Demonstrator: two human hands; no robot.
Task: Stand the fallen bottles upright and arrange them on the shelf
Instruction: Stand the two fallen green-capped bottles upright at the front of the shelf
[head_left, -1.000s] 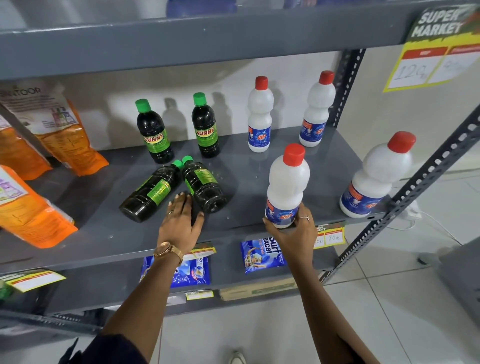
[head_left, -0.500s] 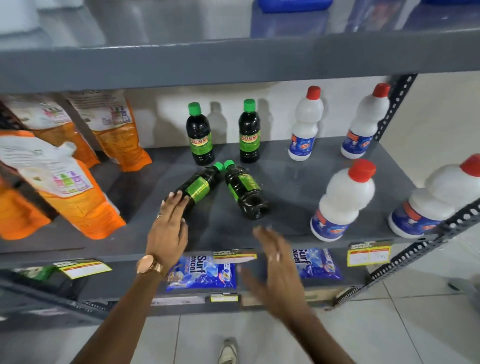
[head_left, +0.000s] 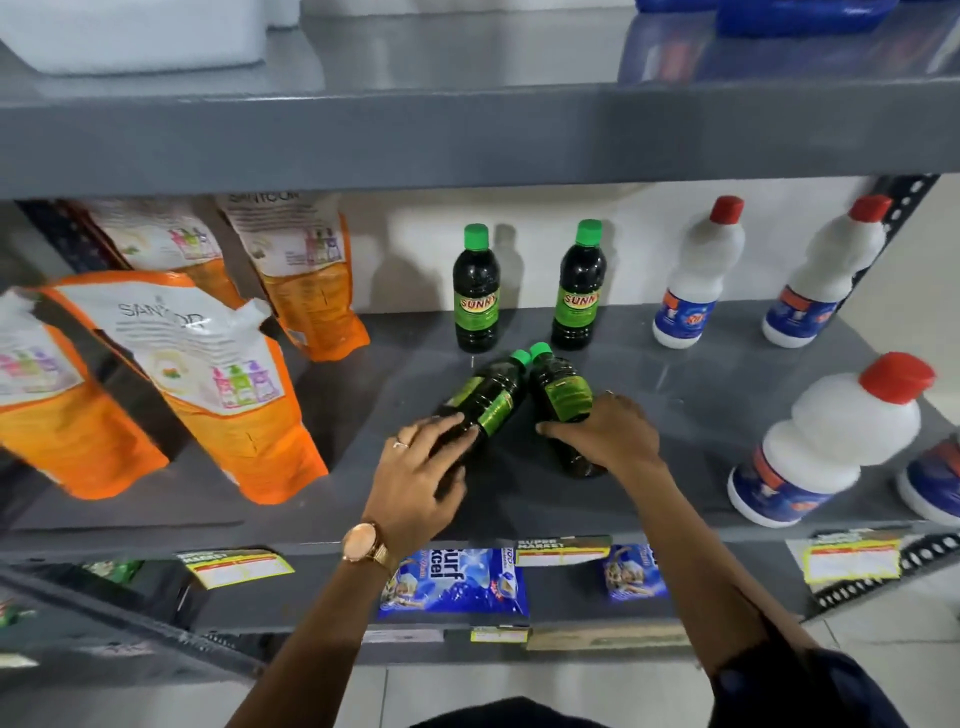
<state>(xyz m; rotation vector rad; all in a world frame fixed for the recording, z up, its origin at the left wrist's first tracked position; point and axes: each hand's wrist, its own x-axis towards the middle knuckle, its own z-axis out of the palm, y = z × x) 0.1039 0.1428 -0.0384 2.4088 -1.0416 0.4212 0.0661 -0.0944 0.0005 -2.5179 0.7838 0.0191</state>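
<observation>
Two dark bottles with green caps lie on their sides on the grey shelf (head_left: 675, 405), caps touching and pointing to the back. My left hand (head_left: 421, 478) grips the base end of the left fallen bottle (head_left: 488, 400). My right hand (head_left: 613, 431) closes over the lower half of the right fallen bottle (head_left: 558, 389). Behind them two matching dark bottles (head_left: 475, 291) (head_left: 581, 286) stand upright near the back wall.
Several white bottles with red caps (head_left: 698, 275) (head_left: 826, 441) stand upright on the right. Orange refill pouches (head_left: 208, 384) lean on the left. An upper shelf (head_left: 467, 135) hangs close overhead. Blue detergent packets (head_left: 452, 582) sit on the shelf below.
My right hand has moved left from the front white bottle onto the right fallen bottle. My left hand has closed on the left fallen bottle. The view shifted left.
</observation>
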